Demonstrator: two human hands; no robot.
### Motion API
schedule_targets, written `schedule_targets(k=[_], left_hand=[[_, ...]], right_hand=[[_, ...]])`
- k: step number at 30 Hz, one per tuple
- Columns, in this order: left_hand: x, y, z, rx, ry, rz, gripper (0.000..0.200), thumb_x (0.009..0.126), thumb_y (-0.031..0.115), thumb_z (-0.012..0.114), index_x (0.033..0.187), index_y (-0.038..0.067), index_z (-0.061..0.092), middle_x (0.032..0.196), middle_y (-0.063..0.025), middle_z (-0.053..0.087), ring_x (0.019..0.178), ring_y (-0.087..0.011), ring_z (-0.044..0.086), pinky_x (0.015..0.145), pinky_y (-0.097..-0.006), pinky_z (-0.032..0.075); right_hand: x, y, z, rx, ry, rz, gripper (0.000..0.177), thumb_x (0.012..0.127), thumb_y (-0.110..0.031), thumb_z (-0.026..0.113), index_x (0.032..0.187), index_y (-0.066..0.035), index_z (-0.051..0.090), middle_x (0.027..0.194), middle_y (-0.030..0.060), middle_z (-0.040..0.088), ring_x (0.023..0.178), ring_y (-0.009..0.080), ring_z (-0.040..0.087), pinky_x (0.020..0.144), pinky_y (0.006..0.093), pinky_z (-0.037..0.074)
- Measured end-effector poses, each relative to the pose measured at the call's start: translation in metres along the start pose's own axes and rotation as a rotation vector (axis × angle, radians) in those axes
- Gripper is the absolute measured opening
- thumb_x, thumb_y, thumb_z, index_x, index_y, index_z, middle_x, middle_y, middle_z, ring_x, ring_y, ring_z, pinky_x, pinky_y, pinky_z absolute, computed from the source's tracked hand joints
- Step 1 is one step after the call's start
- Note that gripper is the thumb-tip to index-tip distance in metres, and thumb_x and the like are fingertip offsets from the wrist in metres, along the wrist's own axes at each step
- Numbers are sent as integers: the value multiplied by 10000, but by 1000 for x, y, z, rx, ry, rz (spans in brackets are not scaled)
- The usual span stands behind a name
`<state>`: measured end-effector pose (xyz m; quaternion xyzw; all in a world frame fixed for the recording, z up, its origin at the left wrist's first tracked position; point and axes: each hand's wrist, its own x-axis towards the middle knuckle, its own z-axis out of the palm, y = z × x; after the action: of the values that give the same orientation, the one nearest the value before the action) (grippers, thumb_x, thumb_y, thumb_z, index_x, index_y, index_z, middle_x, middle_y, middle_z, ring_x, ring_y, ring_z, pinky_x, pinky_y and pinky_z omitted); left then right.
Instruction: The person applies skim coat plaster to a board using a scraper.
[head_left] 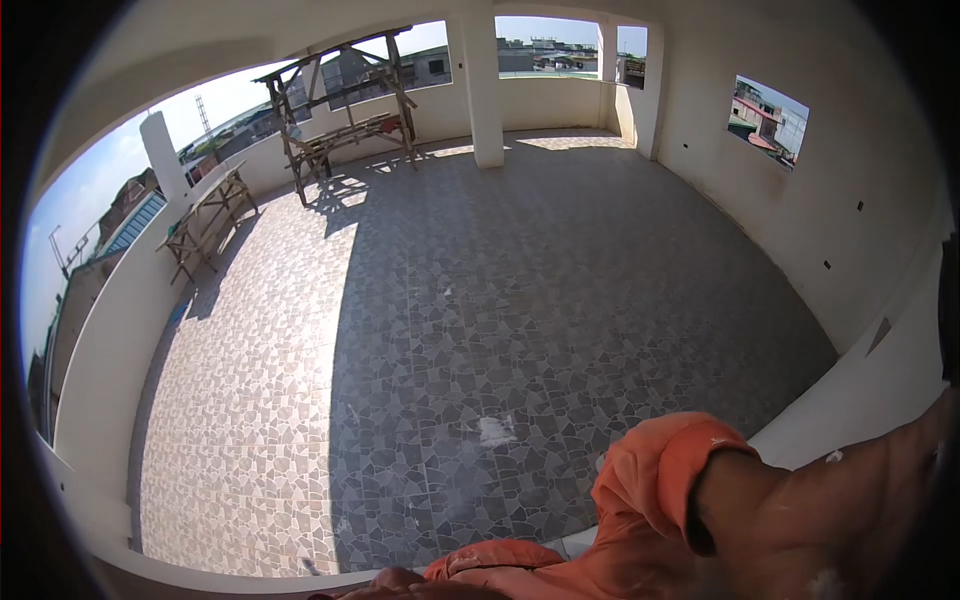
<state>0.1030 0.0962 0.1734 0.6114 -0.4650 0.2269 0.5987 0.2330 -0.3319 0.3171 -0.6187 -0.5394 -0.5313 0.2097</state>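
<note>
My right hand (850, 500) is raised very close to the camera at the lower right, with white specks on its skin. An orange sleeve (650, 470) is pushed back at its wrist. The fingers run out of view at the right edge, so anything they touch is hidden. Only a small part of my left hand (390, 582) shows at the bottom edge, beside another orange sleeve (495, 555). Its fingers are cut off by the frame.
A tiled floor (480, 330) spreads ahead, sunlit on the left, with a white patch (495, 430). Wooden scaffolding (345, 130) and a wooden trestle (210, 215) stand along the left low wall (115, 350). A pillar (484, 100) rises at the back; a wall (760, 210) bounds the right.
</note>
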Motion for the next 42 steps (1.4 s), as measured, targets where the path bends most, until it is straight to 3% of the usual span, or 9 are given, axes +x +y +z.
schedule_targets(k=[5, 13, 24, 25, 30, 34, 35, 38, 42], left_hand=[[-56, -46, 23, -73, 142, 93, 173, 858, 191, 696, 792, 43, 636, 783, -105, 654, 745, -246, 678, 717, -465, 508], [-89, -119, -12, -180, 201, 122, 223, 838, 212, 731, 734, 48, 622, 749, -100, 643, 696, -245, 679, 663, -441, 527], [-169, -99, -25, -219, 361, -200, 303, 825, 254, 773, 669, 38, 630, 670, -100, 632, 600, -254, 668, 628, -411, 553], [-168, -98, -21, -267, 452, -256, 210, 780, 169, 772, 689, 1, 687, 681, -124, 663, 650, -296, 692, 720, -412, 550], [-176, -109, -19, -179, 507, -394, 238, 763, 217, 775, 768, -10, 700, 777, -164, 690, 723, -307, 695, 693, -440, 556], [-128, -96, -10, 175, 465, -552, 263, 804, 254, 744, 738, 1, 712, 716, -159, 672, 644, -304, 682, 673, -424, 566], [-126, -94, -20, 427, 219, -681, 296, 837, 270, 675, 818, -22, 718, 813, -198, 696, 737, -331, 693, 727, -440, 558], [-75, -87, -18, 385, 13, -542, 91, 831, 141, 746, 877, 73, 707, 864, -42, 653, 832, -202, 643, 742, -414, 494], [4, -110, 8, 621, -378, -171, 122, 830, 161, 715, 909, 79, 671, 820, -69, 617, 764, -263, 626, 703, -388, 495]], right_hand=[[11, -16, -3, -46, -77, -165, 413, 1007, -354, 421, 1373, -174, 484, 1238, 45, 499, 1068, 224, 481, 917, 526, 390], [2, -38, 29, -151, -87, -271, 412, 1008, -356, 418, 1375, -178, 481, 1239, 43, 496, 1073, 223, 479, 923, 530, 387], [-29, -56, 67, 28, -72, -153, 411, 1011, -359, 414, 1377, -184, 477, 1239, 39, 492, 1080, 220, 476, 933, 536, 383], [-31, -59, 73, 44, -54, -150, 411, 1011, -359, 414, 1378, -185, 477, 1239, 39, 492, 1081, 220, 476, 933, 537, 382], [-21, -56, 83, 58, -8, -235, 410, 1012, -360, 412, 1379, -187, 475, 1239, 37, 490, 1084, 219, 475, 938, 539, 380], [-5, -53, 77, -50, 22, -316, 410, 1013, -361, 411, 1380, -189, 473, 1239, 36, 489, 1086, 218, 474, 941, 541, 379], [1, -51, 76, -75, 21, -338, 410, 1013, -361, 411, 1380, -190, 473, 1239, 36, 488, 1087, 218, 473, 942, 542, 378], [33, -40, 68, -96, -48, -436, 409, 1014, -362, 410, 1381, -191, 472, 1240, 35, 487, 1089, 217, 473, 944, 544, 377], [106, -41, 51, -181, -208, -644, 409, 1015, -363, 408, 1382, -194, 470, 1240, 34, 486, 1091, 217, 472, 948, 546, 376]])
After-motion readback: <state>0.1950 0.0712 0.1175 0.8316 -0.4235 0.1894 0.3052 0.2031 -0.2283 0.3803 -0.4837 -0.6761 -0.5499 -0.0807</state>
